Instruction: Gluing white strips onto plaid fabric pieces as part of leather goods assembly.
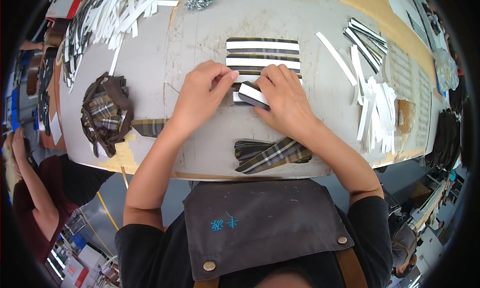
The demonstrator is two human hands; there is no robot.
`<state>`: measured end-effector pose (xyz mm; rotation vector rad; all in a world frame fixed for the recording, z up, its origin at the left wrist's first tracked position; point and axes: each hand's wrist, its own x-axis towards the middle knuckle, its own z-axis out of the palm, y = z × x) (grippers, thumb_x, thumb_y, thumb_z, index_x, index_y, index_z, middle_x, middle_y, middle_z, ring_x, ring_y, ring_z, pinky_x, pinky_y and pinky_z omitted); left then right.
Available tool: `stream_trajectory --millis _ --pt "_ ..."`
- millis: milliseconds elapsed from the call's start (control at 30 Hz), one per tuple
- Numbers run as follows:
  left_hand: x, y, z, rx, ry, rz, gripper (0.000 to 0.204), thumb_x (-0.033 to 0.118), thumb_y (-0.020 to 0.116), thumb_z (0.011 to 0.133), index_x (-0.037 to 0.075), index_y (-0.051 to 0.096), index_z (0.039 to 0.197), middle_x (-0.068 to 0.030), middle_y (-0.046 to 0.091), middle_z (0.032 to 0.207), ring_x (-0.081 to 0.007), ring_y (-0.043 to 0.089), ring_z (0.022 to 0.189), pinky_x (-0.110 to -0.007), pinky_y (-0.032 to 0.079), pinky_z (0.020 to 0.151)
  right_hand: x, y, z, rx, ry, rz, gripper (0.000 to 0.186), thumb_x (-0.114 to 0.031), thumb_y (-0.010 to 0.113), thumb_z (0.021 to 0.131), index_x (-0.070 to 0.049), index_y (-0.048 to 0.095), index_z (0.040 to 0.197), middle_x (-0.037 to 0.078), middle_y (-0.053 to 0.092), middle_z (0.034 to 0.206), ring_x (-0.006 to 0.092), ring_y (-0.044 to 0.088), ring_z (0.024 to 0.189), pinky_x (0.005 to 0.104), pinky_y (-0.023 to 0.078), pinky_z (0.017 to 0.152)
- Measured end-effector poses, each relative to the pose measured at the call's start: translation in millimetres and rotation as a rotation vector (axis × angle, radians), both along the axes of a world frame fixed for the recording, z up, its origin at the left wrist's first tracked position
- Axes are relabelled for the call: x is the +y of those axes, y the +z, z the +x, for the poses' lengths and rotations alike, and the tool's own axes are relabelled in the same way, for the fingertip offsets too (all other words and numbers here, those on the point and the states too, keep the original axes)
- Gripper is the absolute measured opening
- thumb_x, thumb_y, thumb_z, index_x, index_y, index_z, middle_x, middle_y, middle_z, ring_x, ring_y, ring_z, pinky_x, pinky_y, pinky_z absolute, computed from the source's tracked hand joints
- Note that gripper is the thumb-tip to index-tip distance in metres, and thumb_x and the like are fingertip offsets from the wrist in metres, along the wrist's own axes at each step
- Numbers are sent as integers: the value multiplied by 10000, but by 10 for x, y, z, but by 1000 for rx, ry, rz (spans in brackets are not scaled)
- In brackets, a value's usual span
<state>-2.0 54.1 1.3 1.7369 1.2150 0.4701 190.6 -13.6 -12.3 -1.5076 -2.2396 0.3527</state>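
Observation:
In front of me lie several dark plaid fabric strips (263, 46), each with a white band along its length, set one below another. My right hand (285, 93) grips the end of a short plaid strip with a white band (253, 94), tilted over the lowest pieces. Its fingers press down at the right end of the row. My left hand (205, 93) is at the row's left end, thumb and forefinger pinched together; anything between them is too small to make out. Nearer me rests a folded pile of plaid fabric pieces (272, 155).
A crumpled plaid and brown bundle (105, 113) sits left, beside a plaid piece (150, 128). White strips (122, 13) heap at far left, more white strips (377, 110) at right near dark strips (367, 40). A silvery crumpled ball (199, 1) lies far back. Another person (42, 203) is at left.

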Motion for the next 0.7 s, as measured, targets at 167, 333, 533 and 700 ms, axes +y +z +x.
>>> stream_trajectory --millis 167,333,533,700 --pt "3 -257 12 155 -43 516 187 37 726 777 16 643 943 -79 567 798 -220 523 776 -339 448 706 36 19 14 -17 -13 -55 377 -155 800 674 -21 590 957 106 562 968 277 523 968 376 427 835" --pt "6 -204 59 202 -55 506 217 25 735 751 19 628 940 -82 564 803 -238 520 800 -357 451 711 34 143 47 43 -54 -140 334 -129 762 731 -20 555 969 132 608 948 308 585 940 403 453 824" --pt "32 -188 55 230 -80 471 164 11 717 753 13 626 888 -85 560 767 -248 522 776 -366 456 717 130 311 145 302 -113 -316 369 -134 758 730 -8 555 1011 156 607 960 352 600 917 419 502 754" --pt "105 -7 77 77 -73 37 85 24 661 797 -15 626 863 -107 584 756 -243 550 752 -343 465 730 220 90 75 115 -48 -133 404 -164 773 713 -10 593 1041 148 578 997 323 595 943 408 513 766"
